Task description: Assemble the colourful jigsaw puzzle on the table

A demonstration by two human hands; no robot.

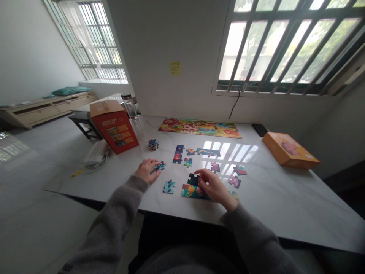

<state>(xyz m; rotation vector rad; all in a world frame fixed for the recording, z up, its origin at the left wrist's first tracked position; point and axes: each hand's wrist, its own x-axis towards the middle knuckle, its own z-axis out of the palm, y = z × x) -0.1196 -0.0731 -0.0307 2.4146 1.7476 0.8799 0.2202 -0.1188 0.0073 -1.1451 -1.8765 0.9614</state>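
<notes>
My left hand (147, 170) rests on the table with thumb and fingers around a small teal and dark puzzle piece (160, 166). My right hand (214, 187) is over the joined bottom strip of the puzzle (189, 191), its thumb and index finger bent at a dark puzzle piece (194, 179). That dark piece lies against the strip's upper edge; the right hand covers part of both. A light-blue leafy piece (169, 186) lies between the hands. Beyond them are a joined dark column with a red figure (178, 154) and a joined blue row (208, 152).
Loose pink pieces (234, 181) and a green-red one (240, 170) lie to the right. A stack of pieces (153, 144) stands near the red puzzle box (118, 129). A finished long puzzle (199, 128), a black phone (259, 130), an orange box (289, 149) and a glass bottle (130, 107) sit farther out.
</notes>
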